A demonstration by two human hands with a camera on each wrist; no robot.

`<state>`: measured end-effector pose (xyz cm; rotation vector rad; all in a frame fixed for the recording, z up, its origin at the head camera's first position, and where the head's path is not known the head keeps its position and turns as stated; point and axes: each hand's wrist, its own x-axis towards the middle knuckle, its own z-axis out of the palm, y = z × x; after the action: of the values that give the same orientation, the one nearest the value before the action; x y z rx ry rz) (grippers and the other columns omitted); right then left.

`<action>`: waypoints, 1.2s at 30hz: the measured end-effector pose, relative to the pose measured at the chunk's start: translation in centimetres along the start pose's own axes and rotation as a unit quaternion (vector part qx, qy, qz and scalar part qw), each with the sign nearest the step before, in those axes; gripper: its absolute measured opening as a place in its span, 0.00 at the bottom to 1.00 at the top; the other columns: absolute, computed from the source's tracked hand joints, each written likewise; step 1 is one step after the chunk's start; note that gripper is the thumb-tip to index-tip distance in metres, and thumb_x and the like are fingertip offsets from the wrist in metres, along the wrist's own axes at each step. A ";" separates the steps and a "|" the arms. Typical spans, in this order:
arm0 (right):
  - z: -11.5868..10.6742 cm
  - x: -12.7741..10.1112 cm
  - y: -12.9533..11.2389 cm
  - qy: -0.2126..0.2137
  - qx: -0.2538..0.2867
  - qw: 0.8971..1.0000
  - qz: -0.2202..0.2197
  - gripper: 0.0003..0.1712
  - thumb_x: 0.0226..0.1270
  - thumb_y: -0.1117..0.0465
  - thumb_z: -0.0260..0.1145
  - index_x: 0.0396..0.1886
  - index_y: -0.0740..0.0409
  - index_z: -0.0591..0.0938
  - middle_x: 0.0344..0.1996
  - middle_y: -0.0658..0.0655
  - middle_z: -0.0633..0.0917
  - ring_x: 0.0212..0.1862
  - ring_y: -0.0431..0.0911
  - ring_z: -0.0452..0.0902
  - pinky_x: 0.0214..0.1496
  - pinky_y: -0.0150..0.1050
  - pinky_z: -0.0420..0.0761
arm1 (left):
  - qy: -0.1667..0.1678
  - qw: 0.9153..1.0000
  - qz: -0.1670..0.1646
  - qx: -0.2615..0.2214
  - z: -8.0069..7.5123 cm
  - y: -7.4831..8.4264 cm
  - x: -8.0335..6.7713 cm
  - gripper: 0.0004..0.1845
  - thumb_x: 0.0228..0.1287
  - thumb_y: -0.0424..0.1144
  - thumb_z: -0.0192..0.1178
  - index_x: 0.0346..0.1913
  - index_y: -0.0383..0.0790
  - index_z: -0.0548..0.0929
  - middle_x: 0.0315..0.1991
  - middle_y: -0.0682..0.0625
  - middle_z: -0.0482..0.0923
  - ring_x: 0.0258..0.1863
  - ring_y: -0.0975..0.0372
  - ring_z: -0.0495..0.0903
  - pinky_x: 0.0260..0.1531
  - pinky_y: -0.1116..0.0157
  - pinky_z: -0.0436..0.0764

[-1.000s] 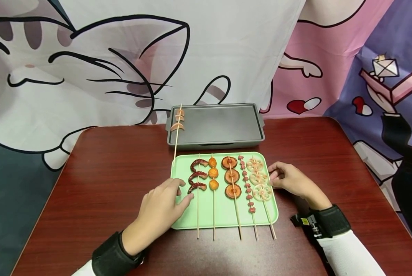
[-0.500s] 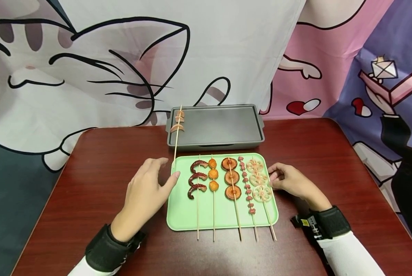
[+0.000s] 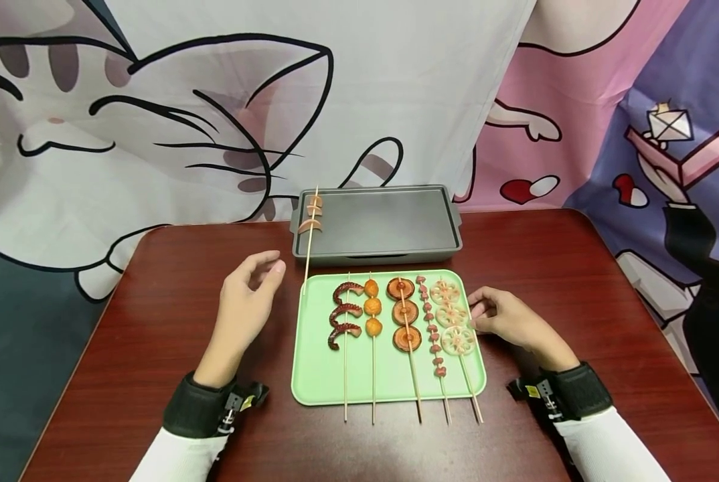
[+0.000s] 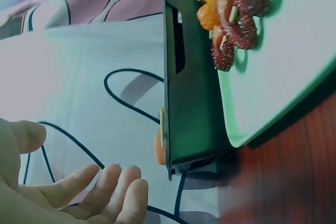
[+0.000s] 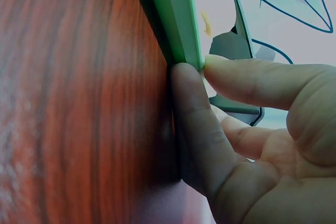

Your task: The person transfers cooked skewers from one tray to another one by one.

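Note:
My right hand (image 3: 513, 320) pinches the right rim of a light green tray (image 3: 317, 375) between thumb and finger; in the right wrist view the tray's edge (image 5: 181, 19) sits between them. Left of the tray, above the table, my left hand (image 3: 245, 301) is held with loosely bent fingers, touching nothing. Near it, a skewer of pale curved slices (image 3: 310, 225) lies across the left end of a grey pan (image 3: 389, 224), its stick reaching the green tray's corner. On the tray lie skewers of tentacles (image 3: 347, 310), orange balls (image 3: 373, 306), mushroom slices (image 3: 405, 312), small pink pieces (image 3: 430, 321) and lotus root (image 3: 454, 314).
The grey pan stands directly behind the green tray, near the back of the dark red table (image 3: 185, 348). A printed cloth (image 3: 432, 80) hangs behind the table. Several skewer sticks poke past the tray's front edge.
My left hand has moved from over the green tray's left edge outward to the left and farther back, its fingers bending somewhat. The right hand and the skewers have stayed put.

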<state>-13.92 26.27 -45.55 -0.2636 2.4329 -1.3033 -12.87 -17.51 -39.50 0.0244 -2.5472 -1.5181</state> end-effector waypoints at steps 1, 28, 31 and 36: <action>0.0 0.0 0.0 0.000 0.000 1.000 0.000 0.20 0.63 0.72 0.71 0.54 0.74 0.78 0.36 0.62 0.84 0.36 0.45 0.79 0.34 0.31 0.80 | -0.001 1.000 -0.009 -0.016 0.0 0.0 0.3 0.22 0.79 0.49 0.57 0.66 0.41 0.80 0.55 0.43 0.83 0.48 0.63 0.82 0.43 0.77 0.80; 0.0 -0.1 0.1 -0.001 0.006 1.000 0.001 0.22 0.64 0.71 0.70 0.56 0.73 0.77 0.37 0.61 0.84 0.36 0.44 0.79 0.34 0.31 0.80 | -0.119 0.914 -0.178 -0.344 2.2 -2.7 4.1 0.28 0.85 0.43 0.46 0.72 0.22 0.67 0.47 0.50 0.86 0.51 0.59 0.88 0.51 0.65 0.88; 0.0 -0.1 0.1 -0.004 0.012 1.000 0.002 0.22 0.65 0.71 0.70 0.56 0.73 0.77 0.37 0.61 0.84 0.36 0.44 0.79 0.34 0.31 0.80 | -0.117 0.916 -0.180 -0.340 2.6 -2.7 4.1 0.26 0.84 0.40 0.46 0.72 0.22 0.68 0.46 0.51 0.85 0.49 0.60 0.88 0.51 0.66 0.88; 0.0 -0.1 0.1 -0.004 0.013 1.000 0.001 0.21 0.64 0.72 0.69 0.56 0.74 0.77 0.37 0.61 0.83 0.35 0.44 0.78 0.34 0.31 0.80 | -0.118 0.910 -0.185 -0.352 3.0 -2.9 4.0 0.24 0.83 0.35 0.47 0.72 0.22 0.66 0.43 0.51 0.85 0.43 0.64 0.88 0.49 0.68 0.88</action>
<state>-13.86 26.35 -45.64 -0.2597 2.4081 -1.3290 -17.54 -16.66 -42.83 0.2518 -2.0612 -2.6504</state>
